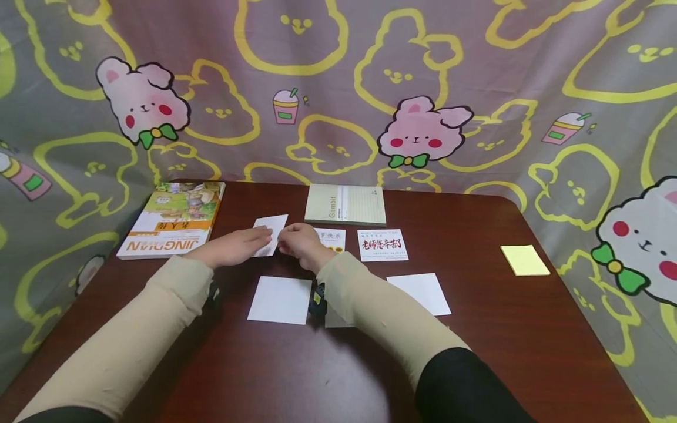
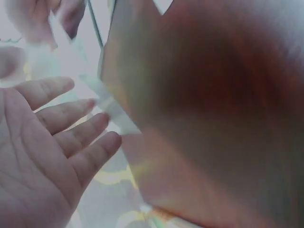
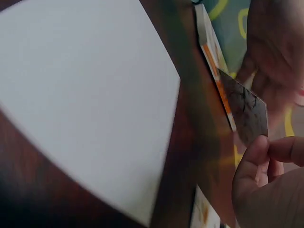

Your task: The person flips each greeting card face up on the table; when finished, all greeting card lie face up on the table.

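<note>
One card, held tilted between my hands over the left part of the counter. Head view: a pale face. Right wrist view only: a greyish face with dark, branching marks.

My right hand: thumb and fingers pinching the card's near corner, a grip the right wrist view shows plainly and the head view half hides.

My left hand: fingers straight and slightly spread, as the left wrist view gives them, palm in sight. From above they lie over the card; whether they touch it, I cannot tell. In the left wrist view the card is blurred.

Head view only, back middle: one notebook marked "Gambit". Far right: one yellow sticky pad.

Printed cards: one with red lettering; one with yellow below its lettering, partly behind my right hand.

Blank cards: one near left, one near right, one mostly under my right sleeve.

Far left: one paperback; the right wrist view adds its edge.
</note>
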`<control>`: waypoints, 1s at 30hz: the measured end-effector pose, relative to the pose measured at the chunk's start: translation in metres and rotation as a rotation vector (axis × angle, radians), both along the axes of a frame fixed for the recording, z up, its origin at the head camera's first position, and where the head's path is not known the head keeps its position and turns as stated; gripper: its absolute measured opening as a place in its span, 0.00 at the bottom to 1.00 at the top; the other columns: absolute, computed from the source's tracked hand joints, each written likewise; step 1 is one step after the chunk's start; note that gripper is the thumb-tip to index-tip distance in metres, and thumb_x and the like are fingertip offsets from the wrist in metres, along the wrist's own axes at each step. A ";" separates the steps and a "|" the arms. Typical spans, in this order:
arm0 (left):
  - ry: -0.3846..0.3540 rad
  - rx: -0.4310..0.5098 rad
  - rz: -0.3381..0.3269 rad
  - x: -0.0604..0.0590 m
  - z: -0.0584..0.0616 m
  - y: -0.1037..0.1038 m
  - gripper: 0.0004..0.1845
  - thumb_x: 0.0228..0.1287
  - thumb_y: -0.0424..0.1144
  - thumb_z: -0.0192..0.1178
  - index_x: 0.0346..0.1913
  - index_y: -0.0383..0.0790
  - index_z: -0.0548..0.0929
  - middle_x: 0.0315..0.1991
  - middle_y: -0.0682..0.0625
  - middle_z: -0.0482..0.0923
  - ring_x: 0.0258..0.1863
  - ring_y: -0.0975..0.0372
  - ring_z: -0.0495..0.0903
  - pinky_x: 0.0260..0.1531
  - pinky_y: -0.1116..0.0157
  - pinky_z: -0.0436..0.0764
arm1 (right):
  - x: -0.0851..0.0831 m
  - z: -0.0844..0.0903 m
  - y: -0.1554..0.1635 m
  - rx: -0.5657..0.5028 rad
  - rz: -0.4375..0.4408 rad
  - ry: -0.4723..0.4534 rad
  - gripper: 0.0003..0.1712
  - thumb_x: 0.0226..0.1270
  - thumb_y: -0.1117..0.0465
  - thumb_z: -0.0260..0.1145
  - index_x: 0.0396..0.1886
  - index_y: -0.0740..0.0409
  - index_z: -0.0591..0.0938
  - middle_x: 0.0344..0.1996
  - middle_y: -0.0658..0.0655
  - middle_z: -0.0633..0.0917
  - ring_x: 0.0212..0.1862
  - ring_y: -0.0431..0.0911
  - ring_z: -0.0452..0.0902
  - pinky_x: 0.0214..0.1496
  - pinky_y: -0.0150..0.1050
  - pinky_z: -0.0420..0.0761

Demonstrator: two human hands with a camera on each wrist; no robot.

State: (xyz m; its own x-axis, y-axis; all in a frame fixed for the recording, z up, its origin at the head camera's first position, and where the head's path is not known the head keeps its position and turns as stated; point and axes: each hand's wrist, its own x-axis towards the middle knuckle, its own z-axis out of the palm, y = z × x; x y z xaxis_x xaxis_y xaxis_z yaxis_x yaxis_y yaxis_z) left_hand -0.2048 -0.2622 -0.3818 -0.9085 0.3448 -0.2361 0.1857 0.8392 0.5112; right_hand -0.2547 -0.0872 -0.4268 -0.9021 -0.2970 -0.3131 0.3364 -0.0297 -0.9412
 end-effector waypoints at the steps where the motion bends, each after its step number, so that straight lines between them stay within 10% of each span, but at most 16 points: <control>1: 0.030 -0.016 0.007 0.001 0.002 -0.004 0.30 0.84 0.45 0.42 0.75 0.25 0.65 0.75 0.29 0.61 0.76 0.36 0.57 0.73 0.39 0.57 | -0.002 0.002 0.004 -0.003 0.008 0.004 0.04 0.67 0.74 0.63 0.34 0.64 0.81 0.26 0.54 0.80 0.25 0.40 0.77 0.31 0.29 0.81; 7: 0.208 -0.085 0.021 -0.003 0.004 -0.024 0.23 0.75 0.28 0.49 0.70 0.24 0.72 0.69 0.28 0.70 0.68 0.37 0.69 0.66 0.40 0.69 | -0.016 0.014 0.031 -0.087 0.040 -0.054 0.03 0.72 0.71 0.61 0.36 0.63 0.79 0.29 0.54 0.78 0.28 0.41 0.76 0.35 0.30 0.80; 20: 0.572 -0.002 0.078 -0.005 0.001 -0.013 0.13 0.71 0.27 0.61 0.55 0.28 0.83 0.55 0.34 0.82 0.59 0.42 0.79 0.60 0.45 0.76 | -0.025 0.019 0.047 -0.159 0.088 -0.179 0.04 0.72 0.72 0.63 0.35 0.65 0.81 0.29 0.55 0.79 0.30 0.42 0.76 0.34 0.28 0.80; 30: 0.524 0.137 0.232 -0.010 -0.008 -0.009 0.07 0.74 0.30 0.61 0.48 0.29 0.83 0.42 0.36 0.85 0.37 0.48 0.81 0.41 0.48 0.81 | -0.025 0.023 0.046 -0.277 0.006 -0.189 0.08 0.78 0.69 0.58 0.37 0.63 0.80 0.31 0.55 0.81 0.33 0.41 0.79 0.36 0.27 0.81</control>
State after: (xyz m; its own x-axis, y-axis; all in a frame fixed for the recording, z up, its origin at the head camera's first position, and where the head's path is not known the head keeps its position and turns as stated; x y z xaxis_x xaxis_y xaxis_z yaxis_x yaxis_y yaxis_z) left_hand -0.2146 -0.2712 -0.3898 -0.9473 0.1184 0.2976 0.2620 0.8208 0.5076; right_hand -0.2798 -0.0412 -0.4035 -0.8335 -0.3998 -0.3814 0.5056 -0.2733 -0.8183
